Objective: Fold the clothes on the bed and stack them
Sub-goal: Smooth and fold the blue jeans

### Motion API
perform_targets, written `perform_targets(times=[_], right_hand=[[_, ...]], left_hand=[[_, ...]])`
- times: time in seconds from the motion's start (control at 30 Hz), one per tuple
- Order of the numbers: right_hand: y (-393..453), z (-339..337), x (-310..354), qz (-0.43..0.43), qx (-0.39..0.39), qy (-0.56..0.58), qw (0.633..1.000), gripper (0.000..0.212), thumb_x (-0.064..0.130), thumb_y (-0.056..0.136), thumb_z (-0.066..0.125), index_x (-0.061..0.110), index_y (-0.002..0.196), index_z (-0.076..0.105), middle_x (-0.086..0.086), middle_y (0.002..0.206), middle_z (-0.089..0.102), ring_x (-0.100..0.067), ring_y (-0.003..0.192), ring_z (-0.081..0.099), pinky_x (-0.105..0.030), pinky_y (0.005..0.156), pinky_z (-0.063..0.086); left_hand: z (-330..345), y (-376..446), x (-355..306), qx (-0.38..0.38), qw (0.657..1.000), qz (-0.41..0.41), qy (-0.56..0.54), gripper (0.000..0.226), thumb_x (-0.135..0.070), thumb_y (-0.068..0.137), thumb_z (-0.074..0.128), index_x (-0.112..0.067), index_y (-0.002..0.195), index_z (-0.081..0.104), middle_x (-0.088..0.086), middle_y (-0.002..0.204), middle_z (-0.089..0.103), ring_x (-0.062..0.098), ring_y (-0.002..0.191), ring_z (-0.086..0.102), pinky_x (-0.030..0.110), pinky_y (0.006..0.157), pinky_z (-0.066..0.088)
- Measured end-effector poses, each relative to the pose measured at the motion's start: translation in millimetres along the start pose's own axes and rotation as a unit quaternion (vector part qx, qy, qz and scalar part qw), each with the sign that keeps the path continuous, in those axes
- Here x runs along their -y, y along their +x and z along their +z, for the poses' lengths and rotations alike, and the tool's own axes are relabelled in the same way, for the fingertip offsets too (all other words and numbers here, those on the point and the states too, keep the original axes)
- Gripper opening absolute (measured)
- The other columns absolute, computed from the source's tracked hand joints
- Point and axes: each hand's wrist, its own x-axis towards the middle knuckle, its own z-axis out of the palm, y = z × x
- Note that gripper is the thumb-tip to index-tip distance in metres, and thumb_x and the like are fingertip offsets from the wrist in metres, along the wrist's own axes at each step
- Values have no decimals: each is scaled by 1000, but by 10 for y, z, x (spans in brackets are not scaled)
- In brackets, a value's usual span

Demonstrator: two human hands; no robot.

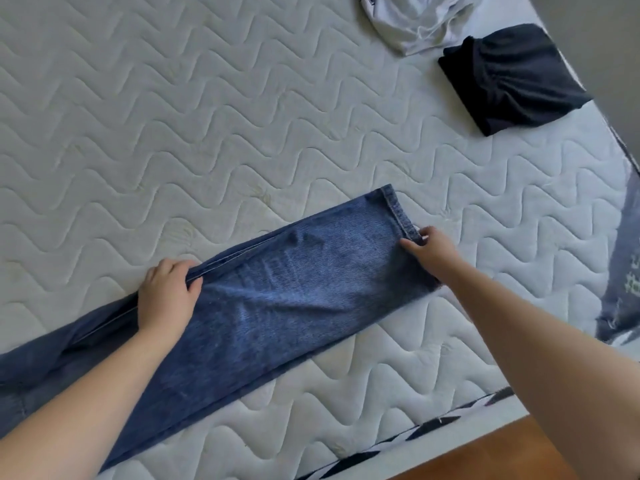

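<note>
Head view: blue denim jeans [263, 306] lie flat and lengthwise across the white quilted mattress [173, 133]. Your left hand [168, 296] grips the far seam edge mid-leg, fingers curled over it. Your right hand [431, 249] pinches the hem corner. A folded black garment [512, 81] sits well apart near the far right edge, with a crumpled white garment [419, 26] just beside it.

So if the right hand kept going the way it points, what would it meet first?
The right hand points up-left across the jeans hem; past it lies only bare mattress, so the way looks free, though depth is uncertain.
</note>
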Motion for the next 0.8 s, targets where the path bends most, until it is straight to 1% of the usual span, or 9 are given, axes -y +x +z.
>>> perform_targets(times=[0.07,0.17,0.27,0.37,0.43,0.47,0.6,0.73,0.8], right_hand=[[5,-74,28,-23,48,-23,998,31,45,90,62,18,105,60,-3,95,64,-26,88,60,-31,71,40],[-110,-199,129,-53,78,24,995,23,38,90,62,25,110,60,3,91,66,-19,80,63,-31,70,46],[-321,-317,296,-79,119,110,984,16,31,88,62,35,103,62,7,91,72,-17,84,70,-35,77,55],[-609,-380,551,-117,175,180,961,25,27,88,60,40,109,61,9,100,73,-15,91,71,-45,89,55],[-847,-374,778,-147,202,204,946,31,25,88,59,41,114,60,8,106,72,-17,97,70,-49,91,54],[-982,-355,909,-161,213,214,940,34,25,88,59,42,117,58,8,109,72,-17,100,69,-47,91,55],[-1541,-179,1447,-220,241,242,914,48,19,92,55,45,132,49,17,118,66,-5,108,64,-24,86,55],[-2044,39,1944,-260,257,259,894,50,17,96,53,45,137,45,25,116,63,0,109,61,-32,96,49],[-2270,131,2173,-279,281,273,877,51,21,91,54,44,136,47,15,117,65,-8,109,62,-34,94,51]], left_hand=[[-3,-56,-23,-30,999,43,13,30,-9,86,69,-8,115,67,14,104,58,36,95,51,47,73,50],[45,-155,-53,-43,989,125,66,40,1,80,71,-1,119,66,16,99,59,38,86,54,47,64,51],[107,-211,-97,-29,982,148,111,48,-5,82,69,5,128,58,20,104,59,38,88,56,50,73,51],[140,-255,-128,-4,976,153,155,56,-14,85,67,10,133,50,24,112,58,39,96,56,50,83,51],[174,-307,-132,9,968,162,193,61,-20,88,62,11,138,44,25,119,55,38,104,55,47,90,49],[187,-334,-131,9,966,163,203,64,-23,90,60,11,140,41,24,123,54,36,109,54,45,93,47],[215,-356,-64,37,965,161,202,67,-33,99,41,5,151,21,17,143,41,31,129,42,41,107,37],[212,-325,25,70,967,172,172,67,-37,102,29,-1,154,6,14,153,26,30,140,28,40,115,24],[142,-334,45,102,973,156,136,68,-40,102,30,-5,155,4,12,154,22,29,142,21,39,117,17]])
